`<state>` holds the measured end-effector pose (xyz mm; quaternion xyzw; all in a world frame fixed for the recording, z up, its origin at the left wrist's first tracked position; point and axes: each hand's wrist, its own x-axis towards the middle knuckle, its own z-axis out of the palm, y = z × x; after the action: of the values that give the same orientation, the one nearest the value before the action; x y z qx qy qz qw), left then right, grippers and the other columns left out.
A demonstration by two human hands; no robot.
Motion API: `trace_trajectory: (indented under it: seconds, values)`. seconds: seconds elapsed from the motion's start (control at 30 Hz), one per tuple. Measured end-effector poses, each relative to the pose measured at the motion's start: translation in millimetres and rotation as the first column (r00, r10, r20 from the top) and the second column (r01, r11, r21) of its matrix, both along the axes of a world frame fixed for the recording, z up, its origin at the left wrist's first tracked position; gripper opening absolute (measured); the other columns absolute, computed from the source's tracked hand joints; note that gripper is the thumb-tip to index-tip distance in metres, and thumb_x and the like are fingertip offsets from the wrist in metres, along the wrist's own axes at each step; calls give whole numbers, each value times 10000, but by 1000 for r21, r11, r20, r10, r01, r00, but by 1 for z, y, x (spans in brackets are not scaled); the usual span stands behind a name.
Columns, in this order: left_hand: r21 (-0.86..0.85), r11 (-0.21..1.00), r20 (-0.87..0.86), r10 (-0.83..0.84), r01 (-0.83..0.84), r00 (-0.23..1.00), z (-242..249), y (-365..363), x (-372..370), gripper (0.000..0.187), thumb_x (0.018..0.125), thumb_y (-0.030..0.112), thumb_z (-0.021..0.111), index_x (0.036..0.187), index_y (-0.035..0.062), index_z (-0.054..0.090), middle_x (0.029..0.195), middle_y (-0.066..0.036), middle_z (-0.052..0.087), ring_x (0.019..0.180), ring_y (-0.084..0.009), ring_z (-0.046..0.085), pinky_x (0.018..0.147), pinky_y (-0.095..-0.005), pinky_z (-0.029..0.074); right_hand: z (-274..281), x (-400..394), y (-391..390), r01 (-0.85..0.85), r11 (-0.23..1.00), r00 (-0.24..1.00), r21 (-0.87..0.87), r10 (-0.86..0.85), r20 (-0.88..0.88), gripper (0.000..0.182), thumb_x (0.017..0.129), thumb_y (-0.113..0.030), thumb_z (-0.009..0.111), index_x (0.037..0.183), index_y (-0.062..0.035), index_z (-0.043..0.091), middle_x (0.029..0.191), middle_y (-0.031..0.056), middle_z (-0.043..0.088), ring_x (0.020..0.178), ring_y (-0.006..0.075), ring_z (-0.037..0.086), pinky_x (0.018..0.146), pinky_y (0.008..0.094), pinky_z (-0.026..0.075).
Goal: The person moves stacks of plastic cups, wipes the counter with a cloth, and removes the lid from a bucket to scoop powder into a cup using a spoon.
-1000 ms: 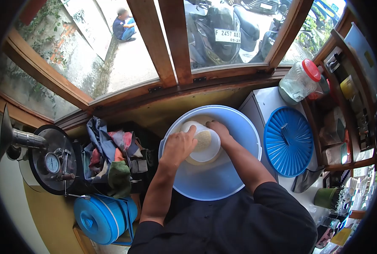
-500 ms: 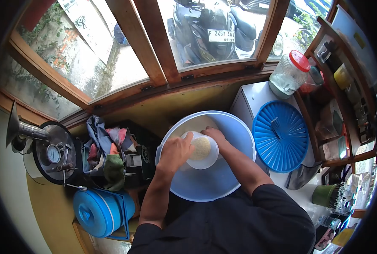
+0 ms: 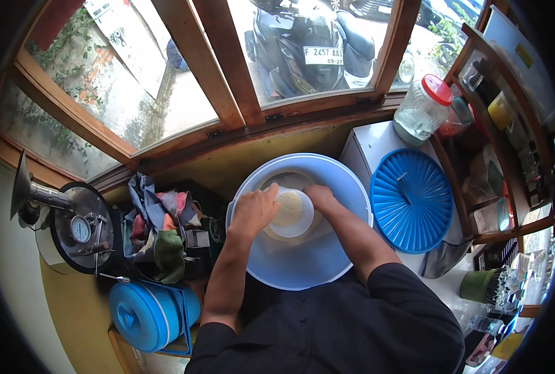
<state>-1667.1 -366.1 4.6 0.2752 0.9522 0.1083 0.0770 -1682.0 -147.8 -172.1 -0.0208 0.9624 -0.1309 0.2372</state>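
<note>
A: What have the fingers got hold of?

B: Both hands are on one small white cup (image 3: 290, 213). The left hand (image 3: 252, 210) curls its fingers (image 3: 270, 194) round the cup's near rim, closed on it. The right hand (image 3: 320, 197) presses against the far side of the cup; whether its fingers wrap it or only steady it, I cannot tell.

A: And the cup is where?

B: Down inside the big blue tub (image 3: 299, 262), low over a pale heap of grain (image 3: 290, 182) at the tub's bottom. The cup already has grain in it.

A: So which step is this?

B: Scooping, I'd judge, with the cup about full. The next move calls for lifting it level, so nothing spills over the rim.

A: What lies beyond the hands?

B: Right of them, the tub's blue lid (image 3: 411, 198) lies on a white counter (image 3: 370, 142), with a red-capped jar (image 3: 422, 111) behind it. Left of them is a pile of rags (image 3: 162, 230), then a pressure gauge (image 3: 80, 229) and a blue lidded pot (image 3: 149, 311).
</note>
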Motion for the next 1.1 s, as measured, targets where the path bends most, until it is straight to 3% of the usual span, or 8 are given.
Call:
trace_trajectory:
  seconds: [0.17,0.27,0.37,0.53,0.7,0.77,0.87,1.1]
  values:
    - [-11,1000,57,-4,4,998,-23,-6,-48,196,859,179,544,1010,56,531,841,-235,686,841,-428,675,783,-526,530,-36,-31,-2,135,960,986,244,-153,58,240,831,-246,650,1018,-141,757,1057,100,738,1003,290,707,764,426,566]
    - [-26,1000,134,-12,15,991,-36,-5,-83,218,858,182,546,1032,51,550,919,-244,688,918,-422,666,827,-530,521,-32,-49,-22,-147,829,906,540,-106,410,232,842,-221,656,1033,-135,756,1085,65,735,995,277,702,726,464,559]
    - [-21,1000,195,-9,13,981,-54,-6,-114,260,859,181,556,1081,47,579,989,-244,686,979,-418,654,870,-530,512,-58,-58,-27,-337,749,833,570,-44,551,238,862,-231,654,1067,-151,746,1088,27,720,979,245,682,664,502,540]
    - [32,999,281,-13,4,960,-70,2,-147,295,861,155,568,1124,31,612,1050,-243,683,1024,-414,646,915,-517,508,-150,-42,-4,-406,857,901,318,317,298,150,836,-222,625,935,-140,702,829,-10,658,711,175,599,540,408,458]
    - [18,1000,355,-10,3,935,-77,4,-153,378,861,153,542,1218,43,598,1078,-263,667,1057,-412,629,932,-508,495,-205,-38,-3,-668,739,683,-80,653,326,170,846,-200,584,965,-150,694,815,-5,648,684,167,577,550,398,463]
    - [31,1000,348,-15,5,937,-88,4,-154,390,863,138,530,1235,39,588,1070,-262,670,1031,-407,641,916,-504,503,-221,-38,-3,-622,738,632,-262,670,389,181,850,-192,568,976,-154,691,809,-3,643,673,164,569,554,394,465]
    - [-1,1000,461,9,-10,887,-82,5,-156,397,878,93,499,1264,14,546,1009,-249,682,813,-379,700,804,-497,541,-178,-46,-6,-256,887,562,-384,460,687,250,852,-155,500,1036,-167,670,810,0,632,667,149,565,572,361,477]
    - [-33,999,602,-6,33,799,-78,6,-160,383,903,71,499,1271,-33,485,846,-194,707,673,-266,721,699,-420,577,2,-51,-8,-60,924,463,-377,360,810,168,944,-171,484,990,-118,637,747,-53,524,652,95,491,597,264,425]
